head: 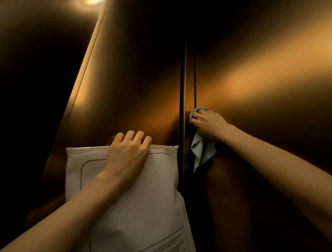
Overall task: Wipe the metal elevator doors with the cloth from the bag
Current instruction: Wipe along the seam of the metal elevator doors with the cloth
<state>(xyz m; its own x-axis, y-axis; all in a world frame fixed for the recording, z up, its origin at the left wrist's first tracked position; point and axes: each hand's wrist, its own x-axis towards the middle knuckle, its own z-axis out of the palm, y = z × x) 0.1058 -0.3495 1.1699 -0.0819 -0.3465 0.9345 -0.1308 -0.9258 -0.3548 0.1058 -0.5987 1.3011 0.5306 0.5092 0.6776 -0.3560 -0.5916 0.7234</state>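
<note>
Two brushed metal elevator doors fill the view, the left door [136,81] and the right door [260,75], meeting at a dark vertical seam [182,108]. My right hand [208,124] grips a pale blue-green cloth [202,151] and presses it against the right door just beside the seam; the cloth's zigzag edge hangs below the hand. My left hand [129,152] holds the top edge of a white zip bag [143,197], fingers curled over it, against the left door.
A lighter metal door frame strip [86,68] slants up at the left, with a dark wall panel [36,81] beyond it. A ceiling light reflection [92,1] glares at the top.
</note>
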